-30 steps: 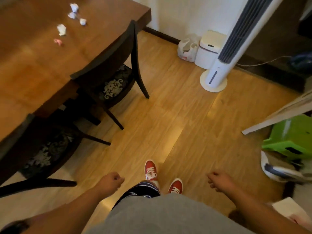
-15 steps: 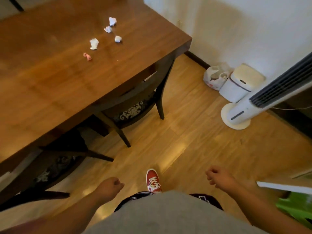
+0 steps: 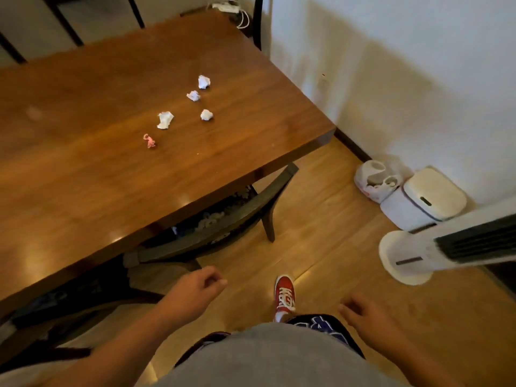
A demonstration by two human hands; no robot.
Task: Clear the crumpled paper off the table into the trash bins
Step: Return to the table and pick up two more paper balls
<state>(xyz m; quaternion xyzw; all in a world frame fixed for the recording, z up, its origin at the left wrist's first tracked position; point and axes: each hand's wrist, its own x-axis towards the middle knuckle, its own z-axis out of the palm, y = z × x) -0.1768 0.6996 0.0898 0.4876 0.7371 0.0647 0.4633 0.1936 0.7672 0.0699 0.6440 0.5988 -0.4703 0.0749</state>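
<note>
Several crumpled white paper balls lie on the brown wooden table: one at the far right, one just below it, one nearer, and a flatter one. A small pink scrap lies closest to me. A white lidded trash bin stands on the floor by the wall, with a white plastic bag beside it. My left hand hangs loosely curled and empty near the table's edge. My right hand is relaxed, fingers apart, empty, above the floor.
A dark chair is tucked under the table's near right edge, another chair to its left. A white tower fan stands on the floor right of the bin. My red shoe is on the wooden floor.
The view has swung up and toward the table, so the papers and the bin now look closer. My hands stay low and empty, and I have stepped forward.
</note>
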